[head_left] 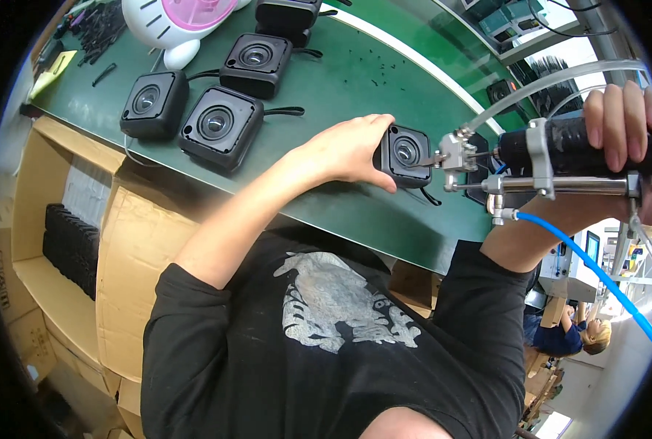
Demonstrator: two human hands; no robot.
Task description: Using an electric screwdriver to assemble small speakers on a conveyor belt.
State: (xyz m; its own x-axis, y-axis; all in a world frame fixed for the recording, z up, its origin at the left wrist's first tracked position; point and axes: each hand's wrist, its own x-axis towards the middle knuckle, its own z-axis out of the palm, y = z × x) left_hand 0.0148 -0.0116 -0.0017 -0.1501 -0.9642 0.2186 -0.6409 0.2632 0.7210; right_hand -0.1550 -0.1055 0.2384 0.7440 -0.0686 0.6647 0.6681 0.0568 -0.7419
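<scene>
My left hand (346, 152) is wrapped round the left side of a small square black speaker (401, 152), thumb and fingers on opposite edges, against the green table. A wrist strap hangs from the speaker's near side. My right hand (620, 123) grips the black body of a hose-fed screwdriver (560, 152), which lies roughly level in the picture. Its metal nozzle block (457, 155) reaches the speaker's right edge, with the tip over the front face; whether it touches cannot be told. A clear tube (553, 79) and a blue hose (586, 252) run from the tool.
More black speakers (220, 124) with straps stand on the green table (326, 80) to the left. Tiny dark bits are scattered near its far side. A white-and-pink rounded object (187, 18) stands at the far left. Open cardboard boxes (139, 271) sit below the left edge. A person (571, 333) is at the far right.
</scene>
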